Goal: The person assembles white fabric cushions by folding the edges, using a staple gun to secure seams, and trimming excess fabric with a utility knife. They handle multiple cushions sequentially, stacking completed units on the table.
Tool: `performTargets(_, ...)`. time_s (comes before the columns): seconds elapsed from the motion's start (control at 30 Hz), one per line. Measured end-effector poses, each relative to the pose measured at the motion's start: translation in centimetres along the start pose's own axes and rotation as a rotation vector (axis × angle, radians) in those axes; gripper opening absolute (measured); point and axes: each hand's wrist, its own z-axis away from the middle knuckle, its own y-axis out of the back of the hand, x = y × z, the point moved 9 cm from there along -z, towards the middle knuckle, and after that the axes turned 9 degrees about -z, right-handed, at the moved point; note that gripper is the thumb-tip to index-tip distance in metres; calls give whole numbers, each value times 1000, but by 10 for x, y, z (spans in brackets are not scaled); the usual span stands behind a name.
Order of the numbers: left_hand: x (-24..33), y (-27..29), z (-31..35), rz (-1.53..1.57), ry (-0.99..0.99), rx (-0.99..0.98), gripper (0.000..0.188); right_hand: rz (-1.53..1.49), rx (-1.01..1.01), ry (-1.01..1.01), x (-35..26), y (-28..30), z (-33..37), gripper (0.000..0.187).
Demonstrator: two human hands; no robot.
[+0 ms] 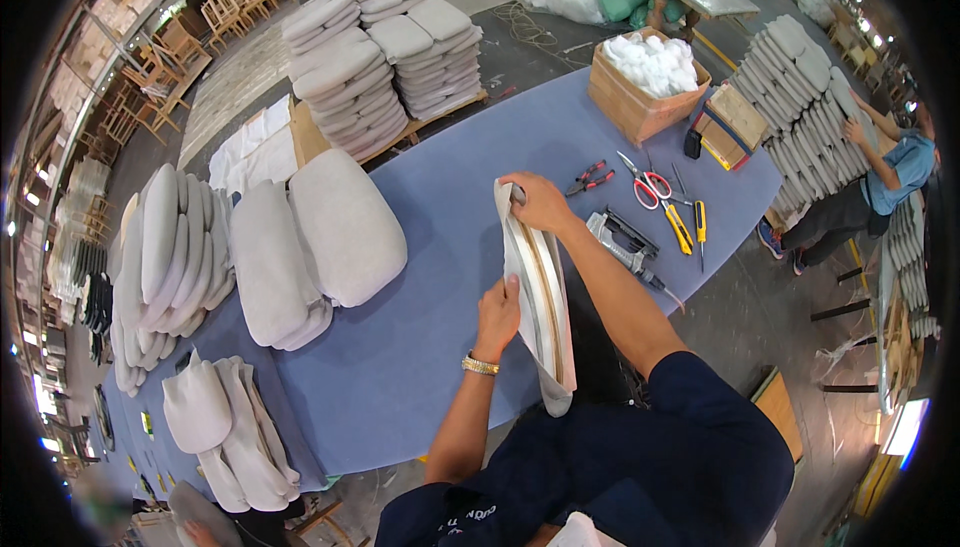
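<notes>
A grey fabric seat cushion (548, 322) stands on edge at the near side of the blue table, its layered side showing white padding and a thin wooden board. My right hand (540, 203) grips its far end, fingers curled over the fabric. Lower down, my left hand (498, 315) holds the cushion's left face, thumb up along the fabric. To the right of the cushion lies a staple gun (622, 245) with a hose. Beyond it are red-handled pliers (590, 178), scissors (650, 187), a yellow utility knife (678, 230) and a yellow screwdriver (701, 219).
Finished-looking grey cushions (345, 227) lie stacked on the blue table (420, 197), with loose grey covers (230, 427) at the near left. A cardboard box (640, 107) of white stuffing stands at the far right. Beyond, a co-worker (890, 167) handles a tall cushion stack (790, 77).
</notes>
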Motion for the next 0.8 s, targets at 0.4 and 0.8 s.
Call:
performTargets(0.4, -6, 3, -19, -39, 11, -13, 57, -45, -76, -267, 31, -2, -23, 12)
performTargets(0.8, 74, -29, 18, -491, -179, 4, 45, -607, 309, -249, 47, 14, 22, 19)
